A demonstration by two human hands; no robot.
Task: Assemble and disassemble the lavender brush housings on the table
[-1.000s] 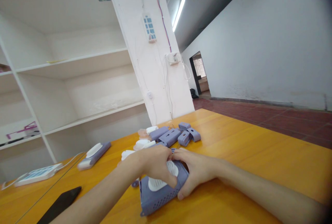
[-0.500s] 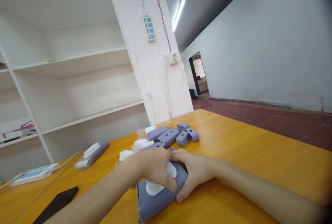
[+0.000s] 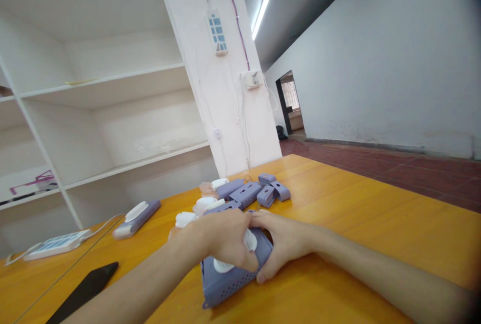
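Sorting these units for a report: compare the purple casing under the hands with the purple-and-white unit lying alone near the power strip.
The held casing is gripped by the left hand and right hand; the lone unit lies untouched. The held casing looks wider and boxier, with a perforated side; the lone unit looks slim and long. Both are purple with a white part on top and rest on the orange table.

Both forearms reach forward and converge; the left hand (image 3: 225,236) curls, fingers bent down, meeting the cupped right hand (image 3: 283,244).
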